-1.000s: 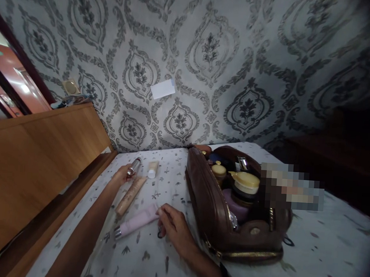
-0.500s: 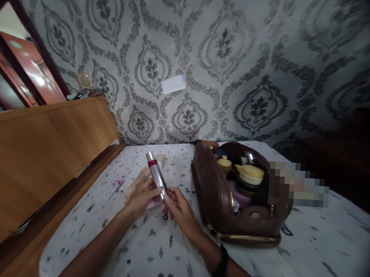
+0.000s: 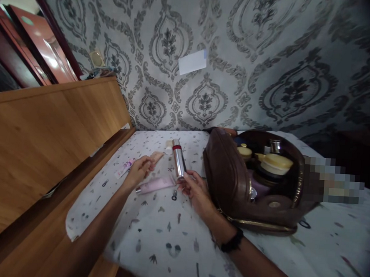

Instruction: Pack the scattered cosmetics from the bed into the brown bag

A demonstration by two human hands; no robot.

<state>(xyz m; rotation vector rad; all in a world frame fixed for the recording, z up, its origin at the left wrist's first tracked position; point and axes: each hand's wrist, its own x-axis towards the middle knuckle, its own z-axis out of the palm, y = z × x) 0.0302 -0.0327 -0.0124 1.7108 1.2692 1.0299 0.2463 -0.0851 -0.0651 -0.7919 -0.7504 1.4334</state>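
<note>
In my right hand (image 3: pixel 197 193), closed around its lower end, is a shiny silver cylindrical cosmetic bottle (image 3: pixel 179 161) with a red band near the top. It tilts slightly leftward over the bed. My left hand (image 3: pixel 140 171) is apart from the bottle, its fingers loosely curled above a beige tube (image 3: pixel 157 156) that it partly covers. A pink tube (image 3: pixel 157 184) with a silver end lies between the two hands. Left of my left hand lies a small white tube with pink and purple print (image 3: pixel 125 167). Behind the bottle rests a pale tube with a white cap (image 3: pixel 169 149).
Right of my right hand stands an open brown leather bag (image 3: pixel 229 174), holding a yellow-lidded jar (image 3: pixel 275 164) and other cosmetics. A wooden headboard (image 3: pixel 57 126) borders the patterned bedsheet (image 3: pixel 166 246) on the left. The patterned wall (image 3: pixel 202 102) rises behind. A blurred patch covers something beyond the bag.
My left hand has let go of the silver bottle and moved left over the beige tube. My right hand keeps the bottle. The pink tube is now more exposed. The view has shifted.
</note>
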